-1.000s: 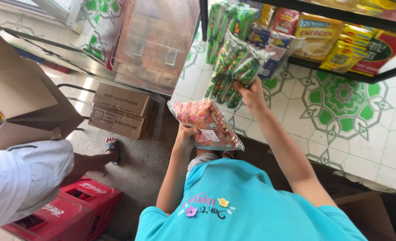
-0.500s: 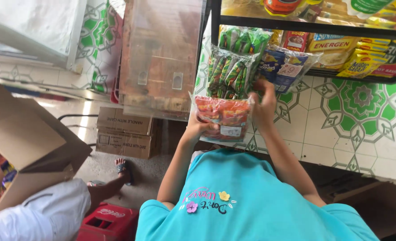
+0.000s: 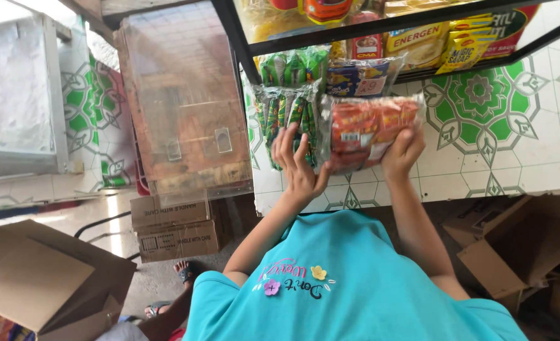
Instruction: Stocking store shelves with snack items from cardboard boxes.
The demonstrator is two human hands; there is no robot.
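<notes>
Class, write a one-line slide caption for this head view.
Both hands, left and right, hold a red snack multipack beside green packs.

red and orange snack pack (image 3: 365, 129), green sachets (image 3: 286, 110), teal shirt (image 3: 356, 284), green-patterned white tiles (image 3: 482, 101)
</notes>
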